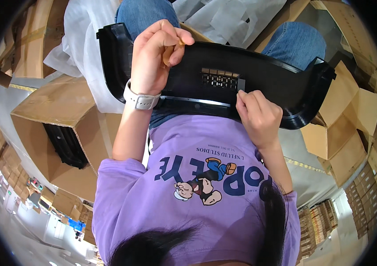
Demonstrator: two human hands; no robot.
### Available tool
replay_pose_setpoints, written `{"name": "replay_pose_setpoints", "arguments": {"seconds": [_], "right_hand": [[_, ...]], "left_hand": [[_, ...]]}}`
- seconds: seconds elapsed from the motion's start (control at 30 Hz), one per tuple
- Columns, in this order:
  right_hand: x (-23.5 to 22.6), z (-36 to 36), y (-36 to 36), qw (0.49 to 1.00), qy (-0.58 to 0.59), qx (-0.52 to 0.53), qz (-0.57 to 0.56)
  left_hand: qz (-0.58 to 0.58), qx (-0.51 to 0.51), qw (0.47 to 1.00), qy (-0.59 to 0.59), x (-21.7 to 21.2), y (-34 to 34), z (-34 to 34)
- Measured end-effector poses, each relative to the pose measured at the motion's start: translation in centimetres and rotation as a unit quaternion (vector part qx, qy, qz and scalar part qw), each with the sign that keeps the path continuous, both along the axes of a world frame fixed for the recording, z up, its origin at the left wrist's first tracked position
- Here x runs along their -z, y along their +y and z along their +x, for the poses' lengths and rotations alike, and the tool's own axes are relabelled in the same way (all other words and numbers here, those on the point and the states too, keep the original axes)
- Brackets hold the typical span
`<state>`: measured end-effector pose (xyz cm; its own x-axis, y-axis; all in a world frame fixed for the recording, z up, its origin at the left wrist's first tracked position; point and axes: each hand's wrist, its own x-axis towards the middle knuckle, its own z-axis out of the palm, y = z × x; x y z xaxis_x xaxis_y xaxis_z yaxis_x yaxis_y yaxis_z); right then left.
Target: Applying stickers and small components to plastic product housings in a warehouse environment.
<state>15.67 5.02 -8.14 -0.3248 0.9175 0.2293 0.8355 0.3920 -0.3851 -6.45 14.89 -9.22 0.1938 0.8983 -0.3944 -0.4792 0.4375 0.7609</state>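
Across my lap lies a long curved black plastic panel with raised, notched ends. Near its middle sits a small dark sheet carrying pale marks, with a row of tan rectangles along its top. My left hand, wearing a white watch, is raised over the panel's left part. Its fingers are curled and pinch a small tan piece, too small to name. My right hand is closed in a pinch at the sheet's lower right, where a small grey flap shows; the fingertips partly hide what they grip.
An open cardboard box at the left holds another black plastic part. White wrapping sheet hangs beside the panel's left end. More opened cartons stand at the right, with stacked boxes beyond.
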Motion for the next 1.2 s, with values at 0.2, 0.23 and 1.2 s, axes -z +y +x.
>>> {"name": "replay_pose_setpoints", "arguments": {"seconds": [0.2, 0.23, 1.2], "right_hand": [[0.1, -0.1, 0.0, 1.0, -0.006, 0.003, 0.003], [0.1, -0.2, 0.1, 1.0, -0.004, 0.005, 0.005], [-0.5, 0.0, 0.2, 0.995, -0.022, 0.006, -0.095]], "left_hand": [[-0.013, 0.016, 1.0, -0.019, 0.3, 0.0, 0.3], [-0.013, 0.017, 1.0, -0.02, 0.4, 0.0, 0.3], [0.006, 0.038, 0.999, 0.006, 2.0, -0.4, 0.1]]}}
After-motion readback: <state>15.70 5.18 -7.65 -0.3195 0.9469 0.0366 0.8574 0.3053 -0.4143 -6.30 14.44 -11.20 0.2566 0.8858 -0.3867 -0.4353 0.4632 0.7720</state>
